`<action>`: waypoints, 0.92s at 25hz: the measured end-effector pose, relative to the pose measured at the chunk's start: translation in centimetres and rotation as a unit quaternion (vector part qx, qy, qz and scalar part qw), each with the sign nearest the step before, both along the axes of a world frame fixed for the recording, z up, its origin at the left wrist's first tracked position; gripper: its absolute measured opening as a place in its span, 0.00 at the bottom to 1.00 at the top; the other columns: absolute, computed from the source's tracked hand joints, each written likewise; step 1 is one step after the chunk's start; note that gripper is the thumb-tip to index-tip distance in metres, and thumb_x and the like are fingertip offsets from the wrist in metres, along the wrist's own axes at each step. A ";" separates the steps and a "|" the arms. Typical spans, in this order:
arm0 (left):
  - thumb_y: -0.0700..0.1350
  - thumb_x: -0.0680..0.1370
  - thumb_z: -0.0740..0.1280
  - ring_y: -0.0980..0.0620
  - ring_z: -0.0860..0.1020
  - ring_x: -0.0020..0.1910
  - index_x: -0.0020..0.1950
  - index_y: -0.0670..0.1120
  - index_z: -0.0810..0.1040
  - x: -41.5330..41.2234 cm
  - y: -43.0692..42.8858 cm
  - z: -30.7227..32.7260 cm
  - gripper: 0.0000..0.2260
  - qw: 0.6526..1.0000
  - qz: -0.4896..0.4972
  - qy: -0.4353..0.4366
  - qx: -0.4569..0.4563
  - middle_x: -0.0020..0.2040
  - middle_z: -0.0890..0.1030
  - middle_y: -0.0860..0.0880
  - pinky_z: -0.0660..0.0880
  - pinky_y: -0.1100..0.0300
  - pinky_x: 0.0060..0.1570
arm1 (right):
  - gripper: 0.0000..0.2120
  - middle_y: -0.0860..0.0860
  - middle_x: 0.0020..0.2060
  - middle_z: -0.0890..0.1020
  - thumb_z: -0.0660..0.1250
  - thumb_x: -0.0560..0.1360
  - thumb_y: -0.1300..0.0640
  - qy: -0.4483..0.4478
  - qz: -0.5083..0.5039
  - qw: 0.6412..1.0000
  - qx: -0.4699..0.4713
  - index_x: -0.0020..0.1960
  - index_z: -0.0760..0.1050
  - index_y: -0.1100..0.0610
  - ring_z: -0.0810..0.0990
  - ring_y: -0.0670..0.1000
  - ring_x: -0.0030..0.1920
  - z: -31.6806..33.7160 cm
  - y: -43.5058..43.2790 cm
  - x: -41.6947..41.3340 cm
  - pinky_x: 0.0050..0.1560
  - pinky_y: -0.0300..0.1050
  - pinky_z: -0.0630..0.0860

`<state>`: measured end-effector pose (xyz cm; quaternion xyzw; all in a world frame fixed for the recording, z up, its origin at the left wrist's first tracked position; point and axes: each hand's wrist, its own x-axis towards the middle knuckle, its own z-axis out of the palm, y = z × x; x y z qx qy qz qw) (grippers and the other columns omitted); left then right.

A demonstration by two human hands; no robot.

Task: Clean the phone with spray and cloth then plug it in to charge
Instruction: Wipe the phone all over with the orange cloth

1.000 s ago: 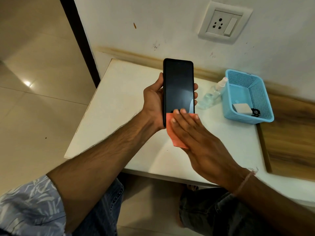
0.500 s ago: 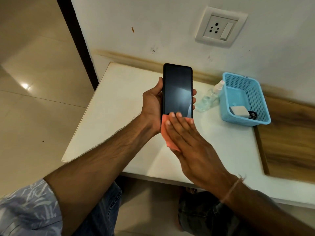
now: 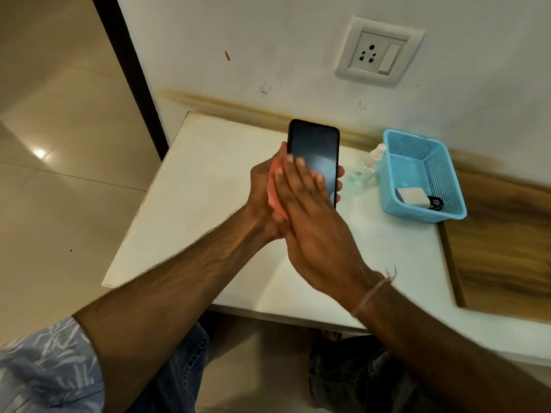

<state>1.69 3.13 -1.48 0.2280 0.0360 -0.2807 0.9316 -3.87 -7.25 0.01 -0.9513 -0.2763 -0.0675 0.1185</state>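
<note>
Orange-pink cloth [image 3: 272, 186] is pressed flat against the dark screen of the phone [image 3: 314, 146] by the right hand [image 3: 310, 222], fingers straight. The left hand [image 3: 262, 192] grips the phone upright from behind, over the white table [image 3: 202, 186], left of the blue basket [image 3: 442, 177]. A clear spray bottle [image 3: 362, 174] sits just beside the basket's left wall, with a white charger [image 3: 411, 196] inside it.

One head-worn view looks forward and down, close above the table [image 3: 208, 180], facing the wall [image 3: 268, 40].
</note>
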 end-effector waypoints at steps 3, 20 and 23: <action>0.64 0.80 0.54 0.41 0.78 0.53 0.74 0.37 0.70 0.4 0.4 0.1 0.35 1.000 -0.005 0.009 0.006 0.60 0.78 0.37 0.75 0.50 0.56 | 0.26 0.55 0.78 0.52 0.47 0.83 0.51 -0.019 0.065 0.997 -0.048 0.78 0.51 0.61 0.48 0.53 0.78 -0.5 -3.9 -1.9 0.78 0.51 0.49; 0.63 0.80 0.58 0.43 0.81 0.49 0.63 0.42 0.81 0.8 0.4 -0.5 0.28 0.998 0.026 0.051 0.026 0.54 0.82 0.42 0.78 0.53 0.52 | 0.25 0.55 0.79 0.49 0.44 0.84 0.51 -0.028 0.019 0.999 -0.033 0.78 0.48 0.60 0.44 0.50 0.79 0.7 -5.8 2.5 0.78 0.50 0.47; 0.62 0.81 0.59 0.45 0.82 0.46 0.56 0.44 0.85 0.4 -0.3 -0.5 0.24 0.998 0.019 0.056 0.022 0.49 0.84 0.44 0.77 0.54 0.49 | 0.26 0.54 0.79 0.45 0.43 0.84 0.50 0.012 -0.090 0.995 0.035 0.79 0.44 0.59 0.41 0.50 0.78 2.1 -4.0 6.3 0.78 0.51 0.45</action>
